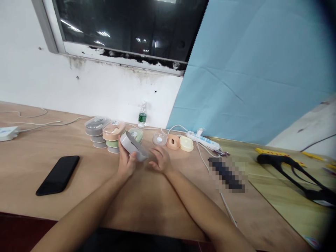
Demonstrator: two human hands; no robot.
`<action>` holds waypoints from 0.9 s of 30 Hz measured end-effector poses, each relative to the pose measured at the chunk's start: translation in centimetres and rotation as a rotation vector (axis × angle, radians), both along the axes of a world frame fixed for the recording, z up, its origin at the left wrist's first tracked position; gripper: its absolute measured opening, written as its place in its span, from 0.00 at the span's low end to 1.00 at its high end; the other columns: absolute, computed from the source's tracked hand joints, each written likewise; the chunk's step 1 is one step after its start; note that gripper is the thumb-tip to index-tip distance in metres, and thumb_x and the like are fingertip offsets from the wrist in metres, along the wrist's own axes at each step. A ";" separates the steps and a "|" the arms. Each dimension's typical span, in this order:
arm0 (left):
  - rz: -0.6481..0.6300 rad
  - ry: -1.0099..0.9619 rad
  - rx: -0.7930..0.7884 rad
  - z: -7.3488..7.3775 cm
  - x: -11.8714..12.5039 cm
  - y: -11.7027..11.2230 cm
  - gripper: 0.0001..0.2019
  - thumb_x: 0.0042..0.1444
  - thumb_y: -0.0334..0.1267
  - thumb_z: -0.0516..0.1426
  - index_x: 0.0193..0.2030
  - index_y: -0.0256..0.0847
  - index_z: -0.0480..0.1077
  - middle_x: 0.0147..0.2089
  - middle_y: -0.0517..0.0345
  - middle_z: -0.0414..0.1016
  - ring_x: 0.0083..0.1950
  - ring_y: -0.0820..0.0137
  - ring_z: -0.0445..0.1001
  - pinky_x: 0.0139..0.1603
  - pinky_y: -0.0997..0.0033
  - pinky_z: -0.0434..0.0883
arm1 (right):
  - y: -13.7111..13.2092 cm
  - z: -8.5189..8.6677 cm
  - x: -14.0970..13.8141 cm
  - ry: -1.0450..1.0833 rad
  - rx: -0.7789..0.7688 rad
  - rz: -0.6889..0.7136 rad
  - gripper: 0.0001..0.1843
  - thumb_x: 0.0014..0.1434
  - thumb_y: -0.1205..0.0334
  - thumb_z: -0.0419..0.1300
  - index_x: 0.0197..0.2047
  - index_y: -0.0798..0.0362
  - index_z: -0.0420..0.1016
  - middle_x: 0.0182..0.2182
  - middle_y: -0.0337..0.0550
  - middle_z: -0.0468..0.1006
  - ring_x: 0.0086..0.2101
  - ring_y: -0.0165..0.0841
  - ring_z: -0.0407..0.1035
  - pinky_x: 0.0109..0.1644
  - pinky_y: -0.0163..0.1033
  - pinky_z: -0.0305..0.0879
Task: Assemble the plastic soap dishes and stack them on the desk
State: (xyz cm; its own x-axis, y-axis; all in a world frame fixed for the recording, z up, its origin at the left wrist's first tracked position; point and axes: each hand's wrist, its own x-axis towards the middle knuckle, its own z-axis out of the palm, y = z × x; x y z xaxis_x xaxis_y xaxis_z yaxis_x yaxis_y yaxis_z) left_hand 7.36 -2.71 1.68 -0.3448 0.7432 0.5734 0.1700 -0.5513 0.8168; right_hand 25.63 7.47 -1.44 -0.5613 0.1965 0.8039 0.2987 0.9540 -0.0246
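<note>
Here, the left hand [126, 163] grasped a grey case [134, 147].
The right hand [160, 160] lay released at the case's four o'clock.

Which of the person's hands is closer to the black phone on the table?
Left. The left hand, gripping a grey case, is off to the right of the phone; the right hand is farther right, at the case's other end.

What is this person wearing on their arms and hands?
Nothing is worn. The left hand and right hand have no gloves, and both arms are bare, with no sleeves in view. No watch, ring or bracelet shows.
</note>
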 end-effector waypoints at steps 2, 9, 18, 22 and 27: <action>0.016 0.030 -0.033 -0.4 0.0 0.2 0.44 0.58 0.57 0.52 0.71 0.40 0.32 0.72 0.45 0.41 0.71 0.53 0.43 0.69 0.61 0.44 | -0.9 -0.1 -0.9 -0.050 -0.016 -0.009 0.24 0.61 0.50 0.53 0.57 0.50 0.66 0.50 0.53 0.71 0.48 0.42 0.68 0.49 0.47 0.69; -0.224 0.147 -0.067 -1.4 0.8 0.9 0.42 0.61 0.53 0.51 0.71 0.48 0.27 0.74 0.46 0.30 0.65 0.52 0.58 0.59 0.57 0.64 | 0.7 -0.2 -0.2 0.093 -0.056 -0.142 0.16 0.62 0.65 0.47 0.49 0.51 0.71 0.44 0.50 0.73 0.45 0.37 0.68 0.48 0.45 0.68; 0.041 0.413 -0.106 -1.4 -0.2 1.8 0.35 0.60 0.47 0.54 0.70 0.48 0.42 0.71 0.41 0.41 0.46 0.65 0.74 0.38 0.65 0.75 | 6.8 -0.5 6.2 0.425 -0.277 -0.695 0.18 0.62 0.58 0.49 0.48 0.56 0.74 0.41 0.51 0.68 0.44 0.40 0.64 0.52 0.48 0.62; 0.275 0.584 -0.170 -0.4 -1.8 2.1 0.26 0.59 0.46 0.55 0.64 0.45 0.57 0.68 0.43 0.51 0.34 0.73 0.73 0.40 0.63 0.75 | 8.2 -1.5 8.2 0.373 -0.331 -0.811 0.18 0.59 0.60 0.50 0.44 0.57 0.77 0.38 0.52 0.70 0.43 0.42 0.64 0.52 0.48 0.61; 0.418 0.747 -0.339 0.3 -3.4 2.5 0.29 0.59 0.50 0.53 0.66 0.43 0.56 0.70 0.43 0.47 0.47 0.59 0.75 0.40 0.61 0.74 | 8.8 -2.2 8.3 0.285 -0.385 -0.807 0.17 0.57 0.61 0.51 0.43 0.56 0.78 0.37 0.51 0.71 0.40 0.41 0.65 0.51 0.47 0.62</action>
